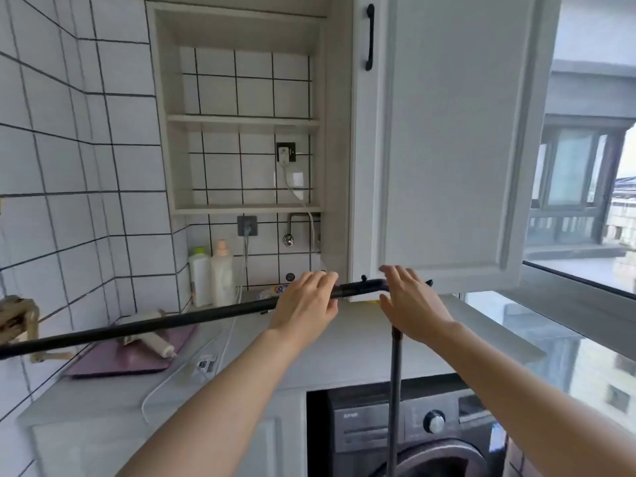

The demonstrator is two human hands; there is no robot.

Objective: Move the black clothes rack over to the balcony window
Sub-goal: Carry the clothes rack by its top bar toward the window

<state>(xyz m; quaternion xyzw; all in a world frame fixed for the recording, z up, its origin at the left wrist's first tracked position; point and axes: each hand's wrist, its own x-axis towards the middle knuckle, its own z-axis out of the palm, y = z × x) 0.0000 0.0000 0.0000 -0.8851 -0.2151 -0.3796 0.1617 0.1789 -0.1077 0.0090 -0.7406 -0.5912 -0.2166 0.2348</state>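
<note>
The black clothes rack (pixel 172 321) shows as a top bar running from the left edge up to a bend near the middle, with a thin upright pole (pixel 395 390) dropping from that corner. My left hand (pixel 306 301) is wrapped over the bar just left of the bend. My right hand (pixel 409 301) lies over the corner with its fingers spread and flat. The balcony window (pixel 585 277) fills the right side, close to the rack's corner.
A white counter (pixel 309 359) carries two detergent bottles (pixel 211 273), a purple mat (pixel 130 356) and a white cable. A white wall cabinet (pixel 447 149) hangs just above the rack's corner. A dark washing machine (pixel 430 432) sits under the counter. White tiled wall on the left.
</note>
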